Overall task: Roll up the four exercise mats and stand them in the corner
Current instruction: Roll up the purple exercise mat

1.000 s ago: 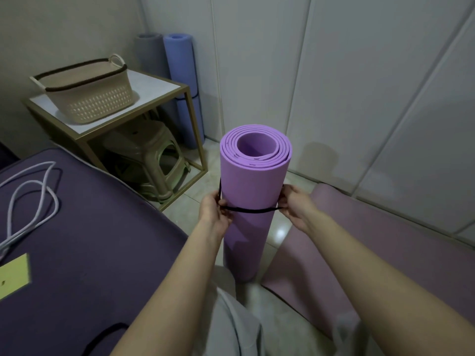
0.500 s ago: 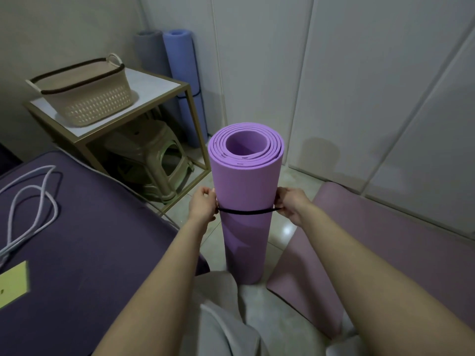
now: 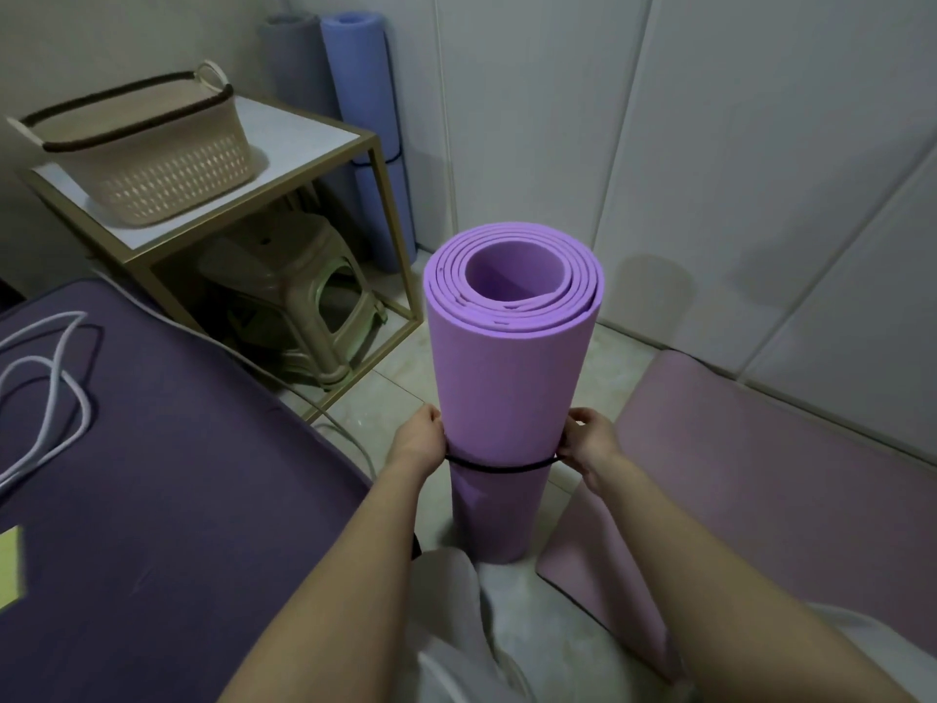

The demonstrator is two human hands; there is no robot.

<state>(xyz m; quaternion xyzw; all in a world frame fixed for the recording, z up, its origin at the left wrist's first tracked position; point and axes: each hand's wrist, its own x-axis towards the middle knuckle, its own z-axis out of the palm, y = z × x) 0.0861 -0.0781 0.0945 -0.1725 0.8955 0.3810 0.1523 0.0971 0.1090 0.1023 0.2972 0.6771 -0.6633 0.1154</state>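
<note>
Band (image 3: 499, 468) slid lower, mat (image 3: 509, 378) between hands (image 3: 418, 441) (image 3: 588, 443)

A home bedroom: purple-sheeted bed (image 3: 177, 499), woven basket (image 3: 152, 164) on a side table (image 3: 304, 139), plastic stool (image 3: 299, 296) beneath.

I see a beige perforated basket (image 3: 147, 159) on a gold-framed side table (image 3: 309, 139), a plastic stool (image 3: 299, 291) beneath it, a white cord (image 3: 76, 398) looped on the dark purple bed cover (image 3: 192, 499), a yellow sheet (image 3: 10, 565) at its edge, pale panelled wall (image 3: 710, 144) behind
</note>
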